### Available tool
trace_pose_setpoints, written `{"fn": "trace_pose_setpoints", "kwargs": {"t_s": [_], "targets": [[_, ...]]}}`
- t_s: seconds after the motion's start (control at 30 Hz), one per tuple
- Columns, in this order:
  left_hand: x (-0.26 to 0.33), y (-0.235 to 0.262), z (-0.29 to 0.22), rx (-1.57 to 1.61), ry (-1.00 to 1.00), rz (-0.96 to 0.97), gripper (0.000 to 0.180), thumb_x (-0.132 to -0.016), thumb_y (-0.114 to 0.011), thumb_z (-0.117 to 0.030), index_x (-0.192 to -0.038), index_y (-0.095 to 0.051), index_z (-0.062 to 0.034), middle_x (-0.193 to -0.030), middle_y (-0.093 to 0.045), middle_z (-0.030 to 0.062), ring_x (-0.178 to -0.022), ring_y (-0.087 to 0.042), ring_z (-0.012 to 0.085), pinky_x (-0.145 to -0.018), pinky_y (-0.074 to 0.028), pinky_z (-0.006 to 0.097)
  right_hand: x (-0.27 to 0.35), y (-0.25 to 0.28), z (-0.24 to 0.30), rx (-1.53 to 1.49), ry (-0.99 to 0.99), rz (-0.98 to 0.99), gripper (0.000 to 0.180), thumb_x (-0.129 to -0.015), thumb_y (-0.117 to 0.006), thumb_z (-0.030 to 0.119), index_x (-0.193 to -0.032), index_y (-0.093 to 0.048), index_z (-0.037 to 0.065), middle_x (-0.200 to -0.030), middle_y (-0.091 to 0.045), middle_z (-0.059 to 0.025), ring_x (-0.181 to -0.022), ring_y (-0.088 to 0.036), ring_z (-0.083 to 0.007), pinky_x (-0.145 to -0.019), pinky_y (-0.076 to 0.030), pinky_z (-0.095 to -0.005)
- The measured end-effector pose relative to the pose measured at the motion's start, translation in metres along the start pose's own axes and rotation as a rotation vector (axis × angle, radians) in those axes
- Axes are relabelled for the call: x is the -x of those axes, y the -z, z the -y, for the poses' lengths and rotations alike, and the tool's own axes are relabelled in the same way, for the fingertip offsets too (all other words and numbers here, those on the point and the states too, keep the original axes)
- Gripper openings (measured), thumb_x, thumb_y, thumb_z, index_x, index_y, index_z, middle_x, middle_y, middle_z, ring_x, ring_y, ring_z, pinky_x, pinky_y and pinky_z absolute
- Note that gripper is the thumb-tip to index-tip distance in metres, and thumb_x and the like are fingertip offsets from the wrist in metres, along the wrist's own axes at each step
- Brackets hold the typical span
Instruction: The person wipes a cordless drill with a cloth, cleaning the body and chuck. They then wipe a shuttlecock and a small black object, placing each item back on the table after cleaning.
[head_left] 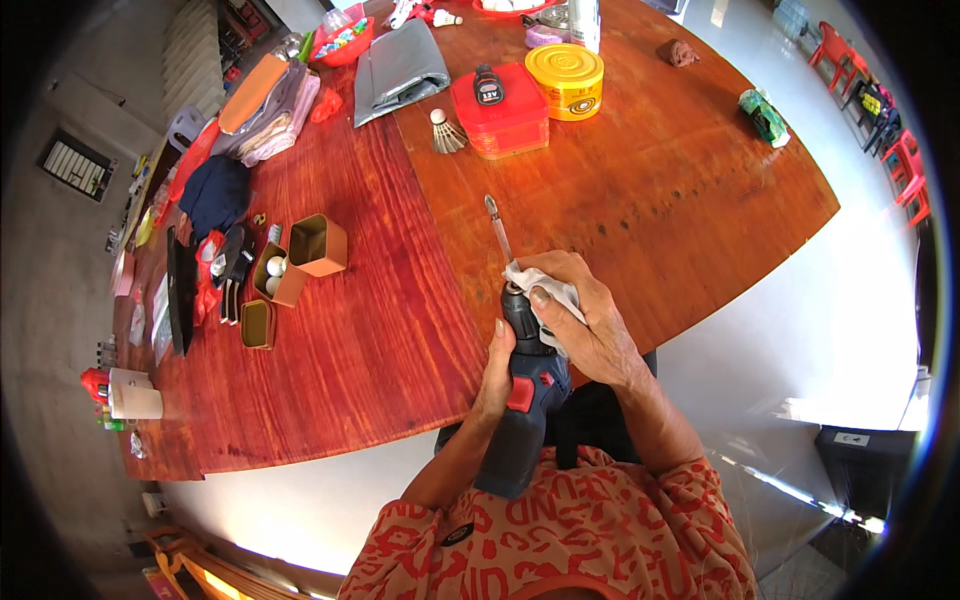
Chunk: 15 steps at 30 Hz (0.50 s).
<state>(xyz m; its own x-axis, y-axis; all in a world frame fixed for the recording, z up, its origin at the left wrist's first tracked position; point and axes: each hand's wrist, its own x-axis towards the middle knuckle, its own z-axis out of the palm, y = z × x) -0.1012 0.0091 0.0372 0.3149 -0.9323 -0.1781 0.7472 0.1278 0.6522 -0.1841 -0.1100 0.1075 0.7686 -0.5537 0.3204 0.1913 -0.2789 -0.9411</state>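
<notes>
A dark cordless drill [522,408] with a red trigger is held in front of my body, its long screwdriver bit [498,227] pointing away over the table edge. My left hand [496,368] wraps round the drill's body from the left, thumb along the side; the rest of its fingers are hidden beneath. In my right hand [588,318] is a crumpled white tissue [560,293], pressed against the chuck near the base of the bit. A black battery pack [488,86] rests on a red plastic box [502,125] farther back on the table.
Beside the red box stand a yellow round tub [566,82] and a shuttlecock [446,132]. Left on the wooden table [360,370] are open tins [318,246], white balls [275,267] and folded cloths [270,115]. A grey plastic bag [402,70] lies behind; a green wrapper [765,118] lies far right.
</notes>
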Motion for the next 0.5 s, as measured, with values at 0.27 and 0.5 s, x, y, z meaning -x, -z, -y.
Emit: {"fn": "trace_pose_setpoints", "kwargs": {"t_s": [0.27,0.5], "targets": [[-0.01,-0.012,-0.006,0.042,-0.148,-0.202,0.05,-0.095,-0.04,-0.052,-0.118,-0.052,-0.0095,-0.106,-0.06,0.0042,-0.095,-0.06,0.017,-0.083,-0.051,0.031,0.018,-0.02,-0.004,0.496,0.115,-0.084,0.056,-0.085,-0.061,0.017,-0.131,-0.04,-0.007,-0.121,-0.045,-0.0216,-0.107,-0.045,-0.035,-0.091,-0.042,-0.0422],[-0.011,-0.021,-0.015,0.12,-0.133,-0.263,0.068,-0.088,-0.036,-0.067,-0.112,-0.054,-0.006,-0.099,-0.06,0.0097,-0.086,-0.061,0.0199,-0.075,-0.053,0.036,0.044,-0.025,-0.007,0.562,0.148,-0.026,0.068,-0.073,-0.07,0.009,-0.133,-0.04,-0.003,-0.128,-0.038,-0.0183,-0.105,-0.045,-0.037,-0.089,-0.044,-0.0427]]}}
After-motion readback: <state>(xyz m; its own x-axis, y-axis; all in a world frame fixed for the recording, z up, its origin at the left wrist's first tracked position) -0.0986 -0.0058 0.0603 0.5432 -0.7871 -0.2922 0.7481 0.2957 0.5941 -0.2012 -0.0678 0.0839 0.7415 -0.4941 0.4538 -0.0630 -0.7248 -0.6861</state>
